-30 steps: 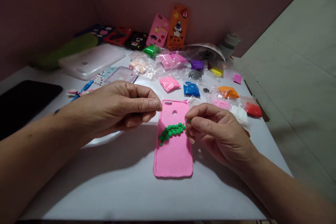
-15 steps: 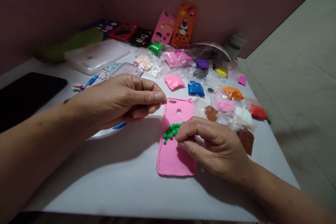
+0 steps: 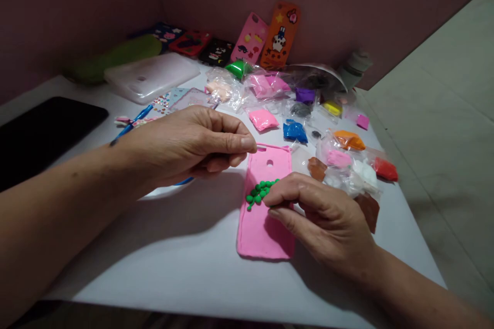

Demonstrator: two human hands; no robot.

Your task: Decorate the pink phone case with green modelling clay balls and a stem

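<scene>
A pink clay-covered phone case (image 3: 266, 231) lies flat on the white table, with a camera hole near its far end. Small green clay balls (image 3: 258, 198) sit in a cluster across its middle. My right hand (image 3: 316, 216) is above the case, thumb and index finger brought together beside the cluster and covering its right end. Near the case's far left corner hovers my left hand (image 3: 204, 141), thumb pressed against its curled fingers. Whatever either pinch holds is too small or hidden to make out.
Clay packets, including a blue one (image 3: 295, 131) and an orange one (image 3: 348, 140), spread behind and to the right. Decorated phone cases, one orange (image 3: 281, 36), lean against the wall. On the left are a black tablet-like slab (image 3: 50, 139), a blue tool (image 3: 133, 123) and a clear case (image 3: 152, 77).
The whole scene has shifted slightly right in view as the camera turned. Both hands keep their pinches and nearly the same places over the phone case.
</scene>
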